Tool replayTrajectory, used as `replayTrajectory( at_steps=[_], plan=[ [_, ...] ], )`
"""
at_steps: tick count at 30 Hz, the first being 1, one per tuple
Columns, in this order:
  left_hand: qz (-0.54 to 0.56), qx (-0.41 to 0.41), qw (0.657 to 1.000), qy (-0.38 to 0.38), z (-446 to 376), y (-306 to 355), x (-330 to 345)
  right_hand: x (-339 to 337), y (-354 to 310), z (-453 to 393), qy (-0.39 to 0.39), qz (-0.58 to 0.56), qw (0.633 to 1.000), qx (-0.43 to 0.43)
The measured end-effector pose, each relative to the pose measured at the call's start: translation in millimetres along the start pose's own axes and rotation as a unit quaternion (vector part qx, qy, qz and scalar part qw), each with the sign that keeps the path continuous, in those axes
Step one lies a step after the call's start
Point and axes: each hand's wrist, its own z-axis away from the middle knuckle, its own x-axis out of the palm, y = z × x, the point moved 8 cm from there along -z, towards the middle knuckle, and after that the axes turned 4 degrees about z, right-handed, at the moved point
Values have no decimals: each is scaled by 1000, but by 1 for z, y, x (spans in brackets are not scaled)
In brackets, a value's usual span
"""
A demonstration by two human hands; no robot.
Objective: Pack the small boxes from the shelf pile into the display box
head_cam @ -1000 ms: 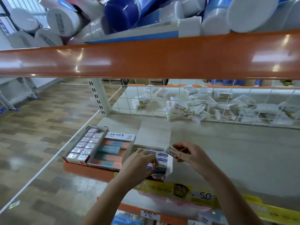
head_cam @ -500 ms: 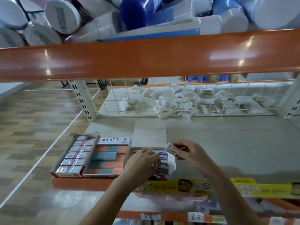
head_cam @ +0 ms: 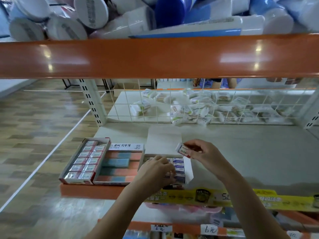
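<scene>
An open white display box (head_cam: 189, 171) with its lid (head_cam: 164, 140) folded back stands at the shelf's front edge, holding rows of small white-and-blue boxes (head_cam: 179, 167). My left hand (head_cam: 156, 171) rests inside the display box, its fingers curled over the packed small boxes. Just above the box's right side, my right hand (head_cam: 203, 155) pinches one small white box (head_cam: 183, 150) with red and green print, tilted.
Left of the display box sit a tray of pink and blue blocks (head_cam: 119, 167) and a red-edged tray of small boxes (head_cam: 86, 161). A wire grid (head_cam: 207, 107) backs the shelf, with wrapped packets behind it. An orange beam (head_cam: 155, 56) hangs overhead. A yellow price strip (head_cam: 233, 199) lines the front.
The camera view has shifted, so the shelf sits lower in the frame. My right hand lifted the small box slightly above the display box. My left hand stays in the box.
</scene>
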Motion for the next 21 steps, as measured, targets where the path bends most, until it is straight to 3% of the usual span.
replayTrajectory(
  at_steps=[7,12,17,21],
  plan=[
    [7,1,995,103,43,-40,-49,55,-60,-42,-75,47,994,-67],
    [-31,-43,982,180,95,-93,-92,123,-105,-74,-150,74,981,-102],
    [-50,-131,977,158,134,-150,-92,180,-131,-110,-185,112,971,-99],
    [-28,-149,982,116,146,-173,-72,215,-131,-138,-183,176,963,-87]
  ],
)
